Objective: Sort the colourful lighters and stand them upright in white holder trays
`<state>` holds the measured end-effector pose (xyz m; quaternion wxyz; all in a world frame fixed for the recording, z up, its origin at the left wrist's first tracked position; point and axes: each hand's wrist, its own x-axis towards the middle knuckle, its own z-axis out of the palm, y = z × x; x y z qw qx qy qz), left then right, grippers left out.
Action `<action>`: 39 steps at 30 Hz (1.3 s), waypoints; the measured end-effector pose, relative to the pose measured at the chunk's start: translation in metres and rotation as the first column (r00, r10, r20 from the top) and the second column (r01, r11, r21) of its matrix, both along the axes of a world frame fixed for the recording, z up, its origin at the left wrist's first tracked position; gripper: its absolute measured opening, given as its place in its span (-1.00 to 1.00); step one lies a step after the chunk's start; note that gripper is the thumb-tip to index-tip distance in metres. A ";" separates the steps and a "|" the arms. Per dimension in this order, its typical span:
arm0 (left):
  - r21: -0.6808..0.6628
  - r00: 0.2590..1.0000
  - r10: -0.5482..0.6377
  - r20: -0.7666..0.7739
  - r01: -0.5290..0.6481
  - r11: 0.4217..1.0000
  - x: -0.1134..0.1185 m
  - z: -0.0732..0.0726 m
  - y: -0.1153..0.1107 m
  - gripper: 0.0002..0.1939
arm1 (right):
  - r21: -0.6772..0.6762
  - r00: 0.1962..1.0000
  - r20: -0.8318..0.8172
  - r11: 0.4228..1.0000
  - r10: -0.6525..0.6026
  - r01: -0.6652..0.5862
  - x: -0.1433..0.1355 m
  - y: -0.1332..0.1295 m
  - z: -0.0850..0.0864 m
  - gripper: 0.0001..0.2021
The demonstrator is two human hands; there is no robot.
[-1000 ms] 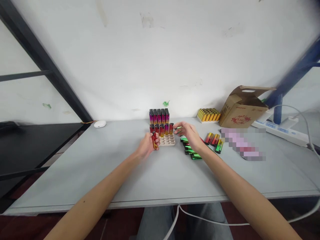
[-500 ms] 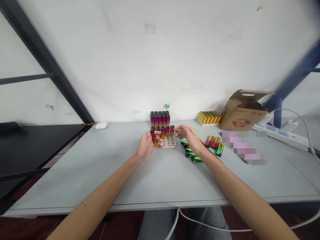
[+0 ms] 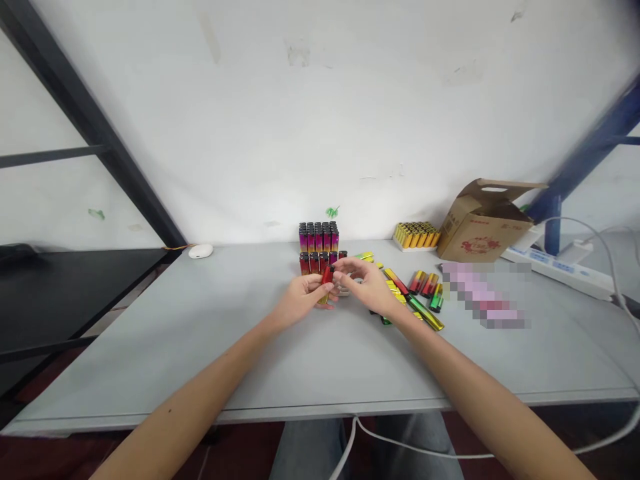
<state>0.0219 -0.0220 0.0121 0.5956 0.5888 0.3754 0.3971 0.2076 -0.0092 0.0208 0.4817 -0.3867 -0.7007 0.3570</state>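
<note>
My left hand (image 3: 301, 297) is closed around a red-and-yellow lighter (image 3: 327, 275), held tilted with its black top up. My right hand (image 3: 366, 283) meets it from the other side, thumb and forefinger pinched at the lighter's top. Just behind them, a row of red and purple lighters (image 3: 314, 262) stands upright in a pale tray (image 3: 344, 291), which the hands mostly cover. Beside and partly beneath my right hand lie loose green, yellow and red lighters (image 3: 425, 313).
A block of purple lighters (image 3: 319, 237) stands by the wall. Farther right are a tray of yellow lighters (image 3: 416, 235), an open cardboard box (image 3: 483, 230), a few loose lighters (image 3: 429, 285) and a white power strip (image 3: 565, 270). A white case (image 3: 201, 251) lies at the left.
My left hand has turned the lighter and brought it slightly right and toward me. My right hand has moved left and down, its fingers closing onto the lighter's top.
</note>
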 end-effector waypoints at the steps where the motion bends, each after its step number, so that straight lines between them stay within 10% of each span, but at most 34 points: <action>1: 0.008 1.000 -0.002 -0.009 0.002 1.000 0.000 -0.002 0.000 -0.68 | 0.011 1.000 0.014 1.000 0.013 -0.013 -0.001 0.000 0.000 -0.75; 10: 0.099 0.998 0.062 -0.011 -0.061 0.993 0.000 -0.006 0.002 -0.72 | -0.102 0.992 -0.093 0.990 0.087 -0.097 0.003 0.007 -0.005 -0.75; 16: 0.096 0.975 0.202 -0.093 -0.193 0.976 -0.007 -0.003 0.008 -0.67 | -0.116 0.975 -0.184 0.988 -0.121 0.100 0.016 0.020 -0.005 -0.69; 39: 0.460 0.851 0.311 -0.423 -0.095 0.883 -0.017 -0.006 0.011 -0.72 | 0.254 0.964 0.097 0.943 -0.247 0.216 0.006 0.026 -0.029 -0.78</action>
